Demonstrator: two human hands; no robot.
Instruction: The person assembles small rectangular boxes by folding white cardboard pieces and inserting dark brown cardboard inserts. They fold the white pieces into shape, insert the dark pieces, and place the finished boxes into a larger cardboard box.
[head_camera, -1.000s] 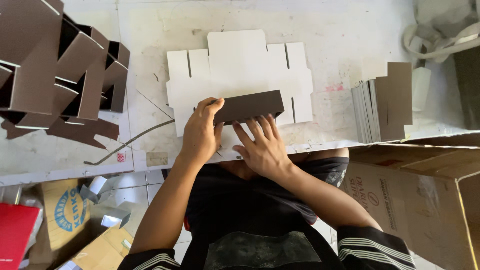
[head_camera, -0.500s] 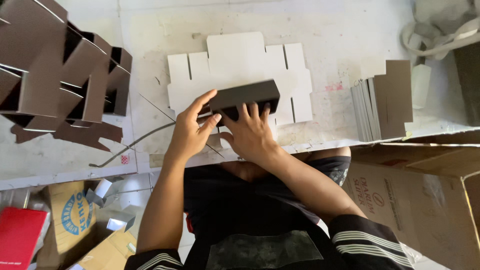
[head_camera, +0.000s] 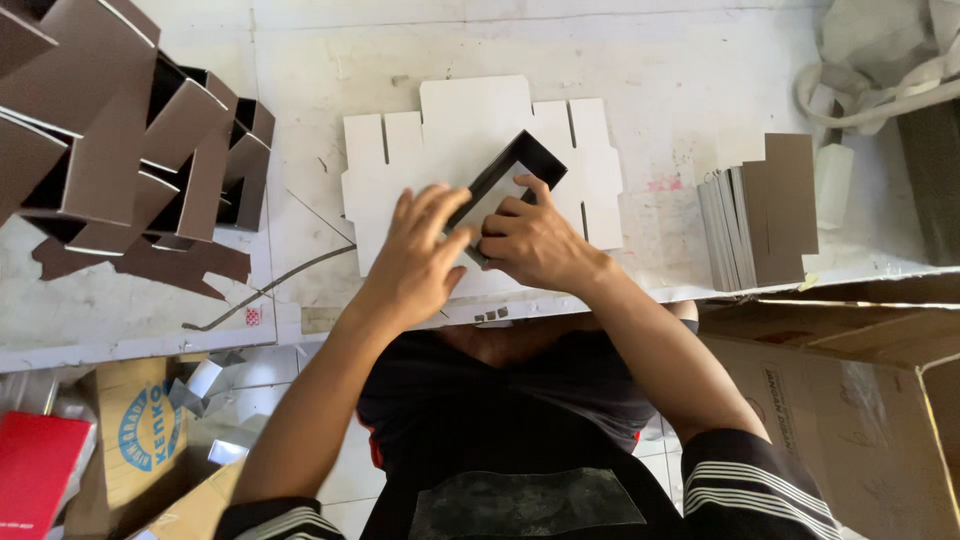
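A dark box sleeve (head_camera: 507, 183) is held by both hands, the left hand (head_camera: 418, 262) and right hand (head_camera: 530, 243), above the white flat cardboard (head_camera: 400, 170) near the desk (head_camera: 700, 70) front edge.

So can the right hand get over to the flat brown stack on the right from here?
Probably yes: the right hand holds the dark sleeve, but bare table lies between it and the brown stack, with nothing blocking.

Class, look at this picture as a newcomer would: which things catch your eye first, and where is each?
At centre, the left hand and right hand hold a dark open box sleeve over a flat white cardboard blank on the worktable. Upper left, a heap of folded brown boxes stands out. At right lies a stack of flat brown blanks.
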